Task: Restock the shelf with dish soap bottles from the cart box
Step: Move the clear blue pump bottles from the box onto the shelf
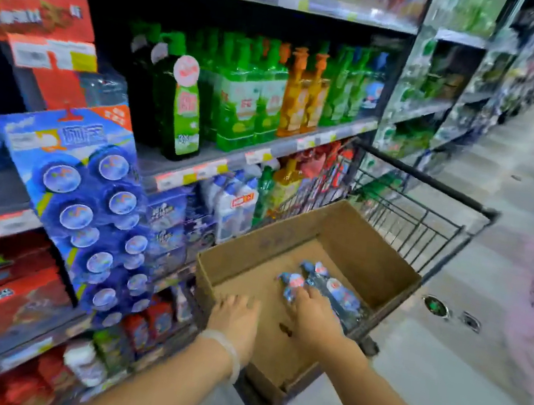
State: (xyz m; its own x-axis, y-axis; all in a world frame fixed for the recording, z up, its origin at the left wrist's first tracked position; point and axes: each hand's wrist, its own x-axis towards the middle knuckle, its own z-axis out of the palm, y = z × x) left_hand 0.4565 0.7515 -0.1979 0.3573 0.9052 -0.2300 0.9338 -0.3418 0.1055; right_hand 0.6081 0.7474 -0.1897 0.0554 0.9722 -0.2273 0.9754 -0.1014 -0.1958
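Note:
An open cardboard box (366, 248) sits in a black wire cart (428, 226). On its floor lie a few dark bottles with blue caps (332, 290), side by side. My right hand (311, 316) rests on top of the nearest one, fingers spread over it; a firm grip is not clear. My left hand (236, 319) lies palm down on the box's left rim, holding nothing. The shelf (266, 153) at left carries green and orange dish soap bottles (249, 102), with a gap left of the dark green bottle (182, 110).
A blue card of toilet-cleaner discs (92, 204) hangs in front of the lower shelves. Red packs fill the lower left shelves. The aisle floor runs ahead on the right, with two round floor drains (450, 311) beside the cart.

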